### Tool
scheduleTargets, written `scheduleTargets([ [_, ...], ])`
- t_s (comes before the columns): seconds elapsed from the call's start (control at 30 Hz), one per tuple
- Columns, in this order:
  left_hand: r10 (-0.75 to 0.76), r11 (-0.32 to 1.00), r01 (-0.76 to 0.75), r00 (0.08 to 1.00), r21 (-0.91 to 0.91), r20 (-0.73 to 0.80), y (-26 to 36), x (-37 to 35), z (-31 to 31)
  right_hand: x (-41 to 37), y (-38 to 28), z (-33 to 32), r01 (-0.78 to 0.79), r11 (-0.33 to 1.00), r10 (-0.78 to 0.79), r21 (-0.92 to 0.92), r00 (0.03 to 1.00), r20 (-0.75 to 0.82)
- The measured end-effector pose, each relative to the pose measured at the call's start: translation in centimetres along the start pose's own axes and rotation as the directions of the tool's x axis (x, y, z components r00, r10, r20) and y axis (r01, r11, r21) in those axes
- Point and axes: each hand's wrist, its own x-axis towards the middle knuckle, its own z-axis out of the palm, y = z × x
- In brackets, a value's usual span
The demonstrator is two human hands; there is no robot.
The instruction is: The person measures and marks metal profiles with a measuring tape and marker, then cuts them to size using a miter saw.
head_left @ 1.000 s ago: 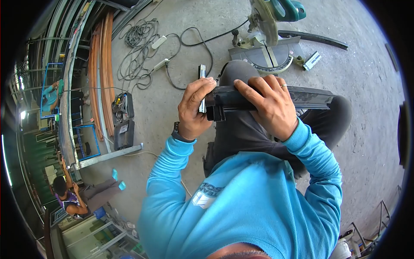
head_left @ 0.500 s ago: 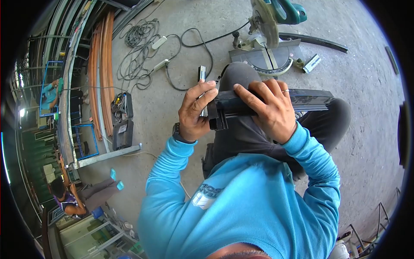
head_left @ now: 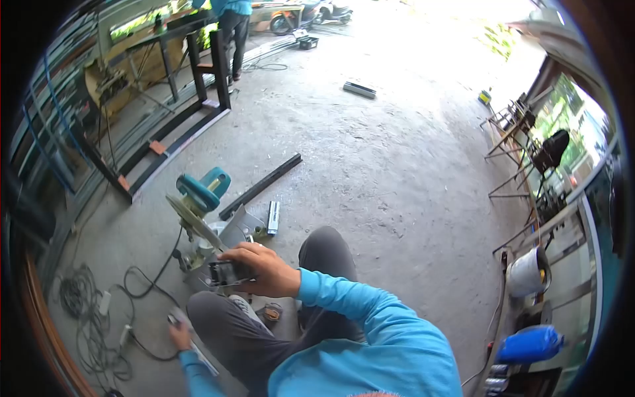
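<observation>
My right hand is closed around a dark metal profile, seen nearly end-on above the base of a mitre saw. Low beside my left knee is my left hand, smeared by motion. A pale metal strip runs beneath or alongside it, and whether the fingers grip it cannot be made out. Just past my right hand, a short silver profile piece lies by the saw. Behind the saw, a long dark profile rests on the floor.
Coiled cables with extension sockets lie at left. A dark frame stands on the floor ahead, with a person behind it. Another profile piece lies farther off. A white bucket and blue bag line the right side.
My view has swung right and up. My left hand has come off the dark profile and dropped beside my left knee. My right hand keeps the profile, now turned end-on.
</observation>
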Motion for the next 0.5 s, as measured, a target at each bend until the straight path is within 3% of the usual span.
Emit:
scheduleTargets([
  [0.07, 0.163, 0.918, -0.143, 0.986, -0.37, 0.022, -4.3, -3.8, 7.0, -1.4, 0.6, -0.1, -0.054, 0.998, 0.055, -0.039, 0.998, 0.023],
  [0.13, 0.019, 0.961, 0.014, 0.993, -0.278, 0.114, -5.3, -6.4, 10.0, -3.0, 0.7, 0.2, -0.183, 0.983, 0.184, -0.023, 0.982, 0.033],
  [0.23, -0.152, 0.982, 0.164, 0.982, -0.097, 0.116, -4.3, -6.1, 8.6, -4.5, 1.7, 0.6, -0.285, 0.954, 0.284, 0.093, 0.959, 0.022],
  [0.3, -0.138, 0.985, 0.142, 0.989, -0.098, 0.048, -2.7, -4.2, 6.0, -4.9, 3.0, 1.1, -0.267, 0.928, 0.282, 0.26, 0.959, -0.022],
  [0.33, -0.116, 0.987, 0.116, 0.993, -0.115, 0.006, -1.6, -3.0, 4.6, -4.5, 2.0, 0.6, -0.385, 0.864, 0.386, 0.325, 0.92, 0.065],
  [0.37, -0.069, 0.986, 0.06, 0.996, -0.154, -0.054, 0.9, -1.7, 2.9, -4.8, 2.4, 0.8, -0.383, 0.882, 0.4, 0.275, 0.917, -0.005],
  [0.43, 0.086, 0.957, -0.142, 0.972, -0.254, -0.217, 11.6, -0.7, 0.1, -5.4, 5.1, 3.1, -0.373, 0.908, 0.393, 0.192, 0.917, -0.075],
  [0.47, 0.169, 0.938, -0.271, 0.903, -0.217, -0.395, 18.6, -2.0, -1.3, -7.2, 8.0, 3.9, -0.153, 0.96, 0.133, -0.236, 0.986, -0.098],
  [0.5, 0.122, 0.963, -0.187, 0.945, -0.195, -0.304, 24.1, -3.1, -4.0, -8.0, 9.5, 3.8, -0.11, 0.94, 0.086, -0.323, 0.992, -0.088],
])
